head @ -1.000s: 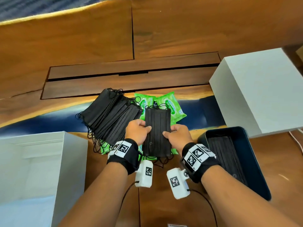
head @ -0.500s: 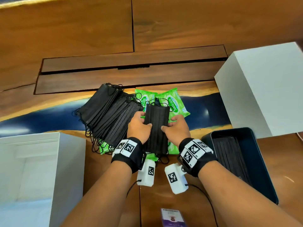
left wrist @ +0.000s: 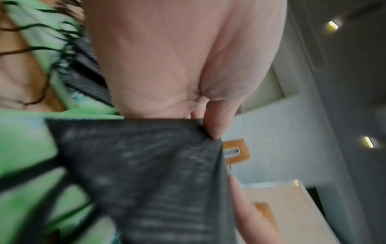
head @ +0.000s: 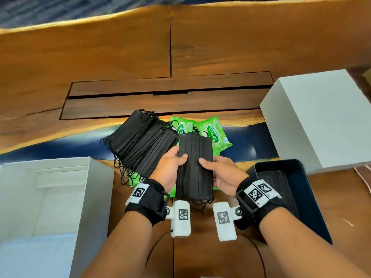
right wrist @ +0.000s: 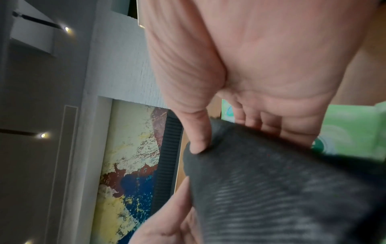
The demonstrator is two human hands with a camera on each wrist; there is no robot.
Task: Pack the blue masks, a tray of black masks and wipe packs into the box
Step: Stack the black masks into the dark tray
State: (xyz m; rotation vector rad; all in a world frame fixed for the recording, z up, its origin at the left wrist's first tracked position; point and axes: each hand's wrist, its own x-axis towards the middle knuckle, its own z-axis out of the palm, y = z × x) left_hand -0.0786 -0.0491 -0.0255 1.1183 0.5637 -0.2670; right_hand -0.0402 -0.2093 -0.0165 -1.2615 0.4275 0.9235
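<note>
Between both hands, black mask stack.

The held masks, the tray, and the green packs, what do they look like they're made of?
Held masks: matte black pleated fabric, likely nonwoven, with thin ear loops. Tray: dark, smooth, slightly glossy walls, plastic or metal, unclear which. Green packs: shiny, crinkled printed plastic film.

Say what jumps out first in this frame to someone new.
Dead centre, the left hand and right hand pinch a small stack of pleated black face masks from either side. Behind it a bigger fanned pile of black masks sprawls over bright green wipe packs on the wooden table. A dark rectangular tray already holding black masks sits at right, an open white box at left.
</note>
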